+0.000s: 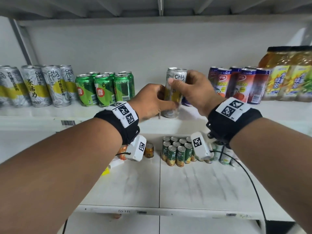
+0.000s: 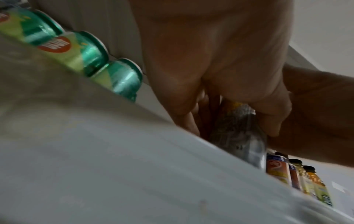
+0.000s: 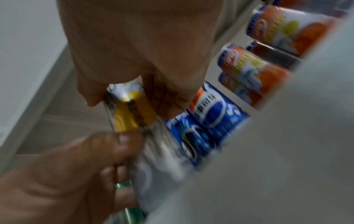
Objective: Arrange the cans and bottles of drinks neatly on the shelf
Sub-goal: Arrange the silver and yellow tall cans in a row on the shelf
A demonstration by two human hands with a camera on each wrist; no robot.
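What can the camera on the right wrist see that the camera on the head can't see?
Only the right wrist view plainly shows the blue cans standing just behind the held can; from the head they are almost hidden by the right hand.

Only the head view shows the row of matching silver cans at the far left, the tea bottles at the far right, and the lower shelf with small cans.

Both show the silver and yellow can gripped by the left hand and right hand, plus the orange cans.

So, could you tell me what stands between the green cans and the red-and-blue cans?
In the head view, only the silver can, gripped by both hands; blue cans hide behind it.
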